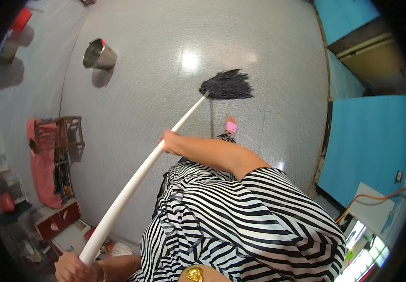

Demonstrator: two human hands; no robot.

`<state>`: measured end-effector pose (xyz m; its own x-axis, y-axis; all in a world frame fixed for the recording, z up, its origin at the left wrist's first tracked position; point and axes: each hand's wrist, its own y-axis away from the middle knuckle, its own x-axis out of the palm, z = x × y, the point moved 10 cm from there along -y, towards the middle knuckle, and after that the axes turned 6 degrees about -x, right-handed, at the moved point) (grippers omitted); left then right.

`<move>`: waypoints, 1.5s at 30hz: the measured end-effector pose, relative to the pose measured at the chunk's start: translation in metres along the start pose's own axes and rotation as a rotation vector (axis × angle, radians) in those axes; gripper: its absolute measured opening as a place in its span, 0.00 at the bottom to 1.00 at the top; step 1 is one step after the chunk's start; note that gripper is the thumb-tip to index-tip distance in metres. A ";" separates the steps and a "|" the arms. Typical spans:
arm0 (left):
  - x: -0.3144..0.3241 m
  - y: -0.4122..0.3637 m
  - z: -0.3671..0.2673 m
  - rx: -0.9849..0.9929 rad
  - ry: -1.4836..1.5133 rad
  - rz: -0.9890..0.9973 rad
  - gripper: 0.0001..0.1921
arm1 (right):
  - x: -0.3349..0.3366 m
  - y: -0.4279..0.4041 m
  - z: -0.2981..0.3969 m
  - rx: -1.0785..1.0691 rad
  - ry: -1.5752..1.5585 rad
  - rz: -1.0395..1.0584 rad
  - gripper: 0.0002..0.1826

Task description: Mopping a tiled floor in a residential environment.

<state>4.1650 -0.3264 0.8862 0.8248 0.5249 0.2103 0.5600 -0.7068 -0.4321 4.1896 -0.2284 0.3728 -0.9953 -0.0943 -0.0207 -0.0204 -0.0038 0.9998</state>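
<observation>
A string mop with a dark, wet-looking head [228, 84] lies spread on the grey floor [146, 70], its strands fanned to the right. Its long white handle [132, 185] runs from the head down to the lower left. My left hand [72, 268] is wrapped around the top end of that handle. Further down the shaft, my right hand [170, 141] grips it near the middle, the arm reaching across my body. One foot in a pink slipper [231, 125] stands just below the mop head.
A metal bucket [100, 56] stands at the upper left. Along the left wall are a wooden rack [60, 132], a pink cloth [44, 165] and a red-fronted box [57, 220]. Blue panels [365, 141] border the floor at the right, with an orange cable [372, 197] near them.
</observation>
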 end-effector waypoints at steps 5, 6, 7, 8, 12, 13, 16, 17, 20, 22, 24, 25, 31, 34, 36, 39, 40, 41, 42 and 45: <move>0.034 0.021 -0.041 0.042 -0.253 0.131 0.07 | 0.034 0.016 -0.083 0.030 0.378 0.143 0.06; 0.045 0.022 -0.047 0.070 -0.320 0.175 0.07 | 0.036 0.020 -0.097 0.033 0.402 0.152 0.06; 0.055 0.024 -0.053 0.096 -0.385 0.220 0.07 | 0.041 0.026 -0.111 0.047 0.395 0.202 0.05; 0.066 0.026 -0.054 0.076 -0.381 0.323 0.08 | 0.047 0.031 -0.125 0.061 0.386 0.251 0.04; 0.095 0.023 -0.050 0.110 -0.796 0.246 0.08 | 0.058 0.014 -0.170 0.156 0.544 0.393 0.07; 0.094 0.023 -0.047 0.111 -0.810 0.230 0.08 | 0.057 0.014 -0.170 0.155 0.564 0.398 0.07; 0.095 0.020 -0.044 0.104 -0.995 0.218 0.04 | 0.053 0.015 -0.151 0.107 0.695 0.361 0.09; 0.093 0.020 -0.040 0.109 -0.998 0.207 0.04 | 0.053 0.016 -0.142 0.102 0.705 0.361 0.09; 0.090 0.026 -0.056 0.358 -0.855 0.122 0.09 | 0.053 0.006 -0.123 0.105 0.683 0.353 0.11; 0.087 0.022 -0.054 0.430 -0.818 0.066 0.09 | 0.053 0.009 -0.102 0.111 0.679 0.356 0.11; 0.085 0.013 -0.051 0.535 -0.754 -0.012 0.10 | 0.055 0.007 -0.075 0.093 0.637 0.368 0.09; 0.085 0.006 -0.045 0.534 -0.755 -0.015 0.10 | 0.057 0.006 -0.062 0.093 0.641 0.367 0.09; 0.086 -0.037 -0.007 0.505 -0.598 0.101 0.07 | 0.063 0.005 0.046 -0.023 0.437 0.363 0.11; 0.074 -0.046 0.009 0.557 -0.481 -0.061 0.04 | 0.060 -0.001 0.099 -0.075 0.373 0.365 0.10; 0.066 -0.053 0.020 0.536 -0.462 -0.097 0.03 | 0.054 -0.012 0.133 -0.121 0.344 0.361 0.09; 0.061 -0.076 0.047 0.465 -0.393 -0.032 0.02 | 0.036 -0.024 0.190 -0.172 0.221 0.357 0.09; 0.062 -0.085 0.056 0.444 -0.364 -0.034 0.01 | 0.029 -0.023 0.206 -0.194 0.189 0.359 0.09; 0.064 -0.093 0.063 0.444 -0.347 -0.025 0.01 | 0.022 -0.022 0.222 -0.217 0.154 0.360 0.09; 0.066 -0.102 0.072 0.428 -0.305 0.015 0.01 | 0.012 -0.022 0.235 -0.212 0.088 0.323 0.08; 0.075 -0.127 0.100 0.381 -0.219 0.132 0.02 | -0.016 -0.027 0.280 -0.273 0.011 0.290 0.07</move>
<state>4.1483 -0.1500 0.8694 0.8281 0.5591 -0.0406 0.3493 -0.5712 -0.7428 4.1793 0.0516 0.3467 -0.9551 -0.1412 0.2605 0.2883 -0.2399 0.9270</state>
